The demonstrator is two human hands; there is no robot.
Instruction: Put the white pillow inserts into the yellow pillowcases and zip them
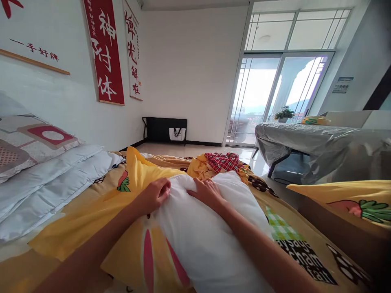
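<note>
A plump white pillow (210, 236) lies before me on the bed. My left hand (157, 193) is closed at its left edge, with the fingers curled on the white cloth. On the pillow's far part is my right hand (207, 192), its fingers bent into a fold and the thumb toward the left. A yellow pillowcase (149, 173) with a carrot print spreads flat beside and beyond my left hand. Under the pillow's left side shows yellow cloth with pink rabbit ears (148, 256).
White pillows (55, 179) are stacked at left below a patterned pillow (42, 138). Red checked cloth (222, 161) lies at the bed's far end. Another yellow pillowcase (345, 203) is at right. Beyond stands a plastic-covered table (305, 134) near glass doors.
</note>
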